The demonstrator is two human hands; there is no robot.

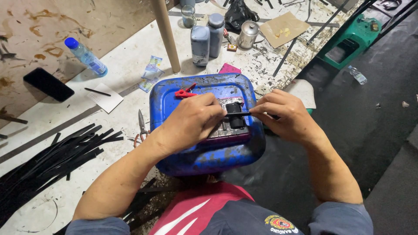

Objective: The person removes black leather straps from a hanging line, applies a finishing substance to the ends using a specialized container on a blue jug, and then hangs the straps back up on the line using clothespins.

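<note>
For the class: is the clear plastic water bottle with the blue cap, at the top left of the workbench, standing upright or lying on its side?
Lying on its side. The clear plastic water bottle with the blue cap rests lengthwise on the workbench, cap pointing up-left.

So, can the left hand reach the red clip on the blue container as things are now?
Probably yes. The red clip lies uncovered on the blue container, just beyond the left hand, with nothing between them. But that hand is pinching a thin black strip.

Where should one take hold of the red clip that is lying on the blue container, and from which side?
Grip the red clip across its spread handle end, coming from above. It lies flat on the top of the blue container, its handles point up and right, and that end is bare. The left hand sits close below it, so an approach from the far side seems freest.
</note>
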